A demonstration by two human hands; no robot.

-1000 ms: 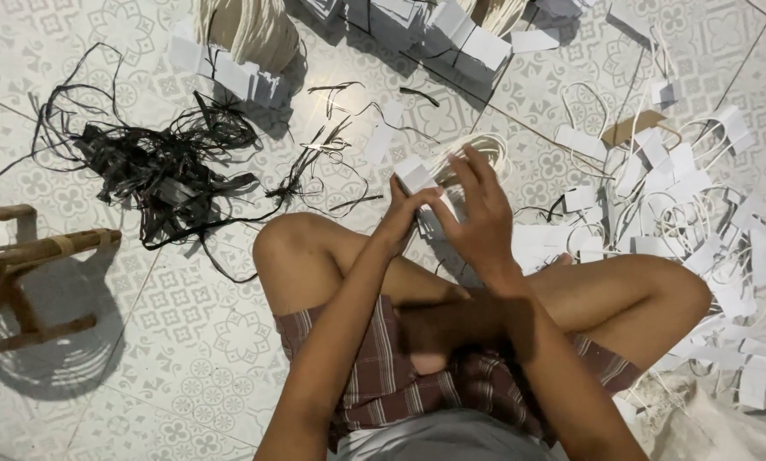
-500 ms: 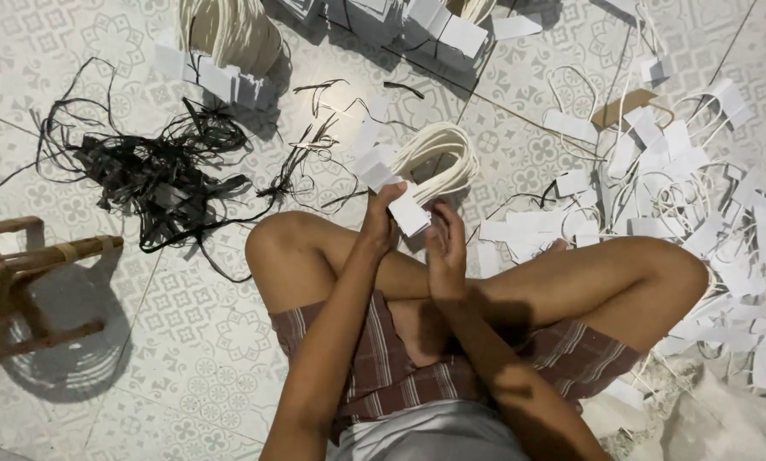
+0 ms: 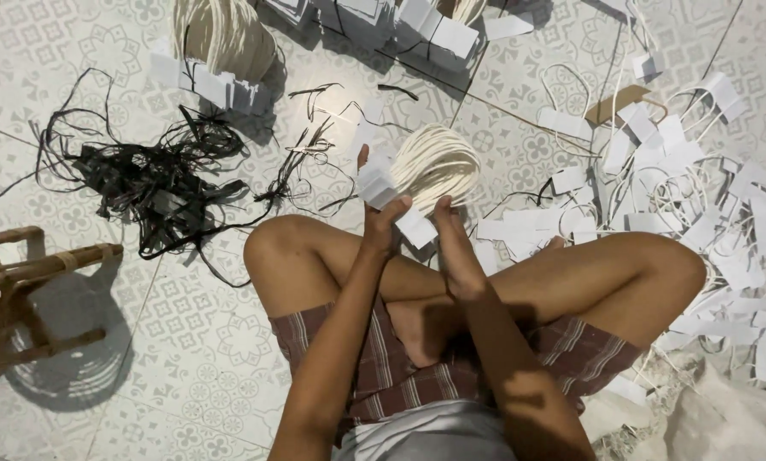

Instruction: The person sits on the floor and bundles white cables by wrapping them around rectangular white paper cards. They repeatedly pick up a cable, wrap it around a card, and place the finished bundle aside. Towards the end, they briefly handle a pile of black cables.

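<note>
- Two bare hands meet above a person's crossed legs on a patterned tile floor [image 3: 187, 333], seen from overhead.
- Scattered white paper tags with cord loops [image 3: 699, 213] cover the floor on the person's right, well apart from a tangle of black strips [image 3: 152, 179] on the left.
- Wooden stool [image 3: 24, 290] stands at the far left edge; stacked white tag bundles [image 3: 417, 26] line the top.
- Bundle of cream cord loops [image 3: 434, 162] fans out just above the hands, its tag ends held between them.
- Left hand [image 3: 383, 218] is closed around a stack of white tags [image 3: 376, 183], thumb raised.
- Right hand [image 3: 456, 248] pinches the lower end of the same bundle, where one white tag [image 3: 417, 229] sticks out between both hands.
</note>
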